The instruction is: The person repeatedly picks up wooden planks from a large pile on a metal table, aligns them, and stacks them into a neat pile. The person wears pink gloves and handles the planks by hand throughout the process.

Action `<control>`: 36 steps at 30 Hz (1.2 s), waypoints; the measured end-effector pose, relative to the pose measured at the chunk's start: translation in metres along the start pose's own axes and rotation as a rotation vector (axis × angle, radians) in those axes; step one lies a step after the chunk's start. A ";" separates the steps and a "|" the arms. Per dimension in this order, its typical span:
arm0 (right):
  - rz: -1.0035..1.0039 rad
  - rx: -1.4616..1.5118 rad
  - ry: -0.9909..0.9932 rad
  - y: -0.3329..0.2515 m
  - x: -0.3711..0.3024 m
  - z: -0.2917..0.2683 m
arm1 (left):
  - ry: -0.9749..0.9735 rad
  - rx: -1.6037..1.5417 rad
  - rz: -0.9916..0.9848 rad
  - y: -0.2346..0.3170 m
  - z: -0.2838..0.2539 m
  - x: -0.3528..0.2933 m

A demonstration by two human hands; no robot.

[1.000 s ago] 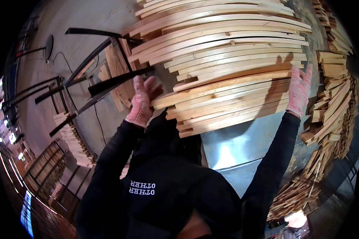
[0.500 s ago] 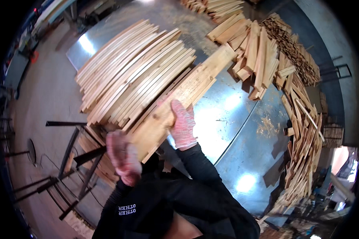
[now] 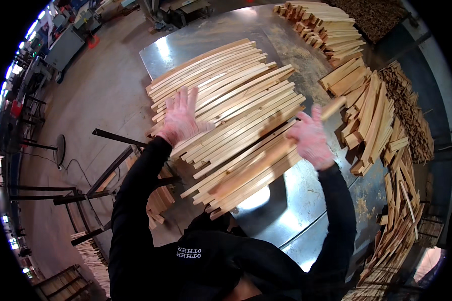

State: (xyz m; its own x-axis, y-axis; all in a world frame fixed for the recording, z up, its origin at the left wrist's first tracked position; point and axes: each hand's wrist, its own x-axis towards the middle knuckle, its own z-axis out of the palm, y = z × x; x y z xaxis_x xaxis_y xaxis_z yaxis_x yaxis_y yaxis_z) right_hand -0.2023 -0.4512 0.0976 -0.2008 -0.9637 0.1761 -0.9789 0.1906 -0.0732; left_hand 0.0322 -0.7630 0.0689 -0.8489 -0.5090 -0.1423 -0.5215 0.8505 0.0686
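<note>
Pale wooden strips (image 3: 231, 100) lie side by side in a broad row on a metal table (image 3: 306, 195). My left hand (image 3: 182, 116), in a pinkish glove, rests on the left part of the row with its fingers spread, gripping nothing. At the row's near right side, my gloved right hand (image 3: 311, 138) is closed over a longer wooden strip (image 3: 256, 168), which is blurred by motion. That strip slants across a few others at the near edge, its far end sticking out beyond the hand. My palm hides part of it.
Stacked wood pieces (image 3: 331, 30) stand at the table's far right, with thicker blocks (image 3: 371, 110) nearer. A long heap of offcuts (image 3: 397, 226) curves along the right side. Black metal frame bars (image 3: 110, 170) stand off the table's left, beside a round black disc (image 3: 60, 150) on a stand.
The board that lay across both hands is now down along the row's near side. My left hand has moved far over the row and spread; my right hand has moved right. The view has shifted.
</note>
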 end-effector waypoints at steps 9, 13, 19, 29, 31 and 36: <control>1.019 0.580 0.587 -0.141 0.095 0.203 | -0.340 -0.142 0.263 -0.042 0.037 0.097; 1.227 1.194 0.792 -0.178 0.131 0.178 | -0.392 -0.585 0.189 -0.042 0.047 0.079; 1.045 1.801 0.775 -0.191 0.110 0.097 | -0.437 -1.163 -0.074 -0.028 0.025 -0.011; 0.347 1.355 0.165 -0.381 0.075 0.017 | 0.372 -1.732 -0.597 -0.073 -0.015 -0.328; 0.078 1.379 0.118 -0.450 0.086 0.026 | 0.595 -1.800 -0.616 -0.114 -0.005 -0.391; -0.271 1.324 0.087 -0.617 0.109 0.127 | 0.798 -1.560 -0.985 -0.215 0.060 -0.493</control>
State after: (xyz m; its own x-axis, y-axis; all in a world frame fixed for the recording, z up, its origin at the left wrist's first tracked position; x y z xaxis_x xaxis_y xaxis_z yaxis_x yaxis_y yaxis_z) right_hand 0.3846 -0.6976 0.0370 -0.0586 -0.9177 0.3928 -0.2273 -0.3709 -0.9004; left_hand 0.5681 -0.6866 0.0649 0.1084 -0.9468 -0.3029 0.0165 -0.3029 0.9529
